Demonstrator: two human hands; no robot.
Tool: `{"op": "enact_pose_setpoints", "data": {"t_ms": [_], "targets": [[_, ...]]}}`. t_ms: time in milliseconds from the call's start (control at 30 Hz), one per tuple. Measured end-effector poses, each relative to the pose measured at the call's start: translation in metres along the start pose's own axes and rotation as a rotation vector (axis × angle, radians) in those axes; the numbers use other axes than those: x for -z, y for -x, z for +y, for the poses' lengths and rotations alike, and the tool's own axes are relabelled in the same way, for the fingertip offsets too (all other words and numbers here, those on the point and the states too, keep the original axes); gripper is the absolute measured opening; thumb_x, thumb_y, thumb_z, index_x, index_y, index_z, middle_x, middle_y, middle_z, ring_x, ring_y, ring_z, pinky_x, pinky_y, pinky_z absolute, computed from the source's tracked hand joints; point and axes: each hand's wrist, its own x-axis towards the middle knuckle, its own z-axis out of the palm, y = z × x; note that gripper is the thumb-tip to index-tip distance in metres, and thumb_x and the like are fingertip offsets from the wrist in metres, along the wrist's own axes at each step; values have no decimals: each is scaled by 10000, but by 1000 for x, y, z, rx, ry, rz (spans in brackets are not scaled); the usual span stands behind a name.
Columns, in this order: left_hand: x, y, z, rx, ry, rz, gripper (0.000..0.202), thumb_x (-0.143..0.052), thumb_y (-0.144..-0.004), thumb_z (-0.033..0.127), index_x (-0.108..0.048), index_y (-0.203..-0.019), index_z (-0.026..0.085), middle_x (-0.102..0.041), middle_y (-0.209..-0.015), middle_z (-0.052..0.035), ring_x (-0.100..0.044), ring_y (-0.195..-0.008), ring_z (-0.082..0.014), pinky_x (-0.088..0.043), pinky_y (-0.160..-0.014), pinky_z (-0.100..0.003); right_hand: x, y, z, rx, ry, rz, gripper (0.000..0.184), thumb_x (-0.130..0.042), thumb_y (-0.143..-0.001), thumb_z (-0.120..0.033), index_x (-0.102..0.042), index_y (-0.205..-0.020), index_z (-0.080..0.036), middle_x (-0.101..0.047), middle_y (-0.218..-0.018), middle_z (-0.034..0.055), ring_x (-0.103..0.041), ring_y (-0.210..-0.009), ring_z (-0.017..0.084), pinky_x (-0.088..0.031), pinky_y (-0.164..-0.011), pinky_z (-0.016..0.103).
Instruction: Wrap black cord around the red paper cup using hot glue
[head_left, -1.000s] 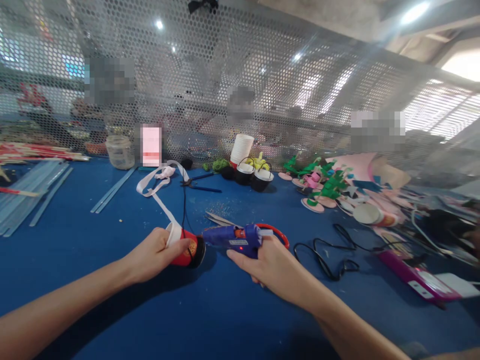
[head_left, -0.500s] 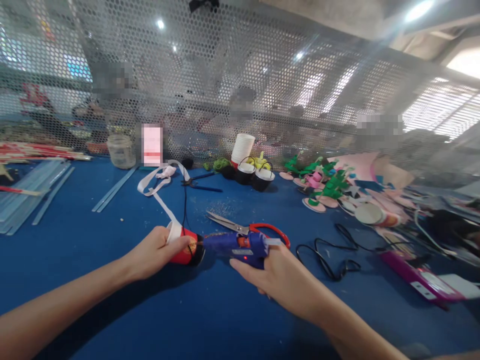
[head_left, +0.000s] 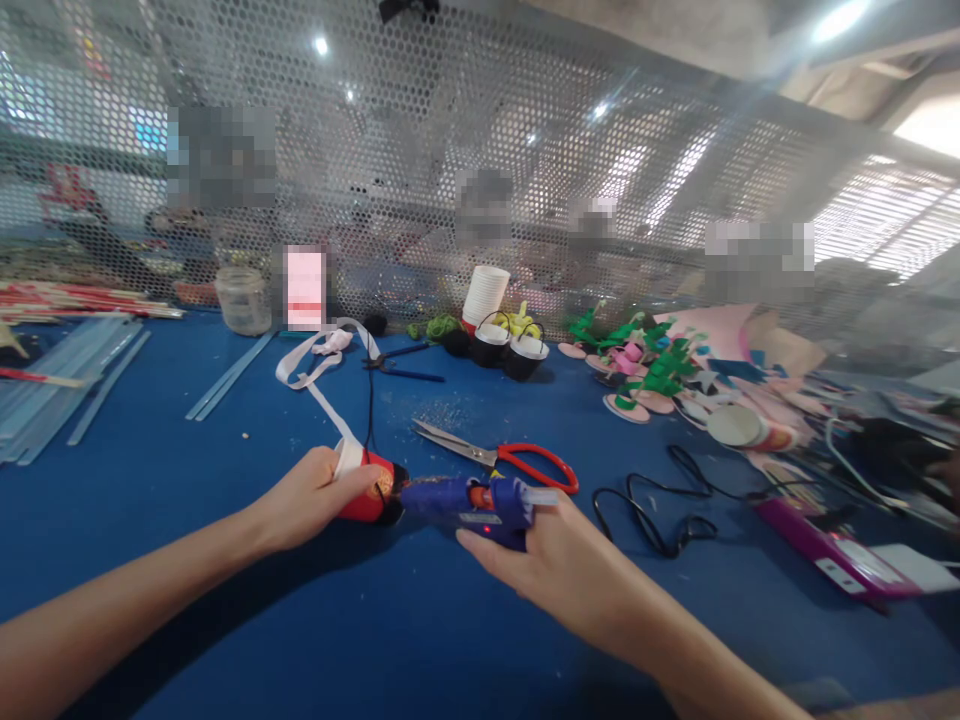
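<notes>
My left hand [head_left: 315, 497] is closed around a red paper cup [head_left: 365, 507] with a black base, held tilted on its side above the blue table. A white ribbon [head_left: 325, 405] runs from the cup's rim back across the table, and a black cord lies against the cup. In my right hand [head_left: 555, 550] is a blue hot glue gun [head_left: 465, 505] with its small red light lit and a clear glue stick in its rear. Its nozzle is at the cup's black end; whether it touches, I cannot tell. Red-handled scissors [head_left: 536, 468] lie just behind the gun.
Pliers [head_left: 405, 365], two small black-and-white cups [head_left: 526, 357] and a white cup stack [head_left: 485, 297] stand farther back. A clear jar [head_left: 244, 300] and glue sticks [head_left: 82, 375] are left. A purple power strip [head_left: 814, 545] and black cable [head_left: 637, 510] lie right. Behind is a perforated screen [head_left: 420, 150].
The glue gun's nozzle has shifted slightly down and left, toward the cup's black end. My left hand and the cup stay nearly in place.
</notes>
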Motion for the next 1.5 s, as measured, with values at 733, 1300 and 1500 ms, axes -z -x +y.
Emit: {"op": "enact_pose_setpoints", "data": {"t_ms": [733,1300,1500], "targets": [[-1,2,4,5,27,23,377,-394,-718,449,-288,-468,186,-240,-460,62,-192,-449,-74,-131,-421,-234,1,0,0,22,29,7,136,-481,-707,-262,-572,-690,-161,-492,-496,-23,-461,-461,105,-346,-399,184],[-2,3,-1,-46,-32,0,386,-338,-753,472,-311,-501,182,-249,-480,58,-210,-458,-79,-159,-423,-226,4,-7,-3,-101,-6,43,164,-498,-707,-288,-564,-693,-138,-432,-387,-50,-408,-334,67,-289,-329,169],[-2,3,-3,-83,-46,6,393,-338,-759,462,-289,-485,185,-233,-466,61,-195,-446,-74,-148,-414,-228,-1,-14,1,-77,-109,26,166,-486,-714,-292,-552,-733,-141,-418,-380,-59,-405,-310,61,-312,-317,160]]}}
